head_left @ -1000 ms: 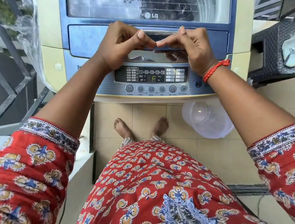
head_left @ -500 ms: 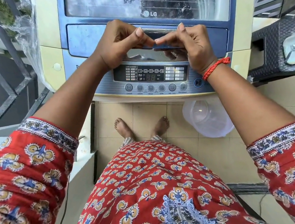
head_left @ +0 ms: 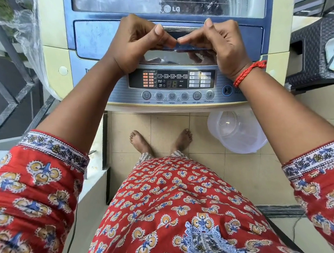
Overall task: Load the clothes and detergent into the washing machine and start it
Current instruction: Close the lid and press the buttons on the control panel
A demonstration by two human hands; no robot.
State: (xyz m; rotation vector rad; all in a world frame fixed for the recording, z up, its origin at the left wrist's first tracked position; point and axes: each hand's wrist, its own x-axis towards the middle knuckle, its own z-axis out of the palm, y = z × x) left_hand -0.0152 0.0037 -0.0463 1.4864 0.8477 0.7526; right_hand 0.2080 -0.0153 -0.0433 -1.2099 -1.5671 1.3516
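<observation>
A top-loading LG washing machine (head_left: pixel 57 61) stands in front of me, its blue lid (head_left: pixel 93 38) with a glass window down. My left hand (head_left: pixel 137 46) and my right hand (head_left: pixel 221 45) both grip the front edge of the lid at its handle (head_left: pixel 186 28). Thumbs lie on top and fingers curl under, with the fingertips of the two hands nearly touching. Below my hands the control panel (head_left: pixel 172 79) is lit, showing orange lights and "88". The start/pause button (head_left: pixel 227 90) is beside my right wrist. The glare on the window hides any clothes or detergent.
A clear plastic tub (head_left: pixel 237 132) lies on the tiled floor under the machine's right front. A black plastic stool (head_left: pixel 313 53) stands to the right. A metal railing (head_left: pixel 0 80) and a plastic sheet (head_left: pixel 31 37) are on the left. My bare feet are close to the machine.
My hands have stayed on the lid's front edge, barely shifting. The display went from a single green digit to "88", and orange lights now show on the panel.
</observation>
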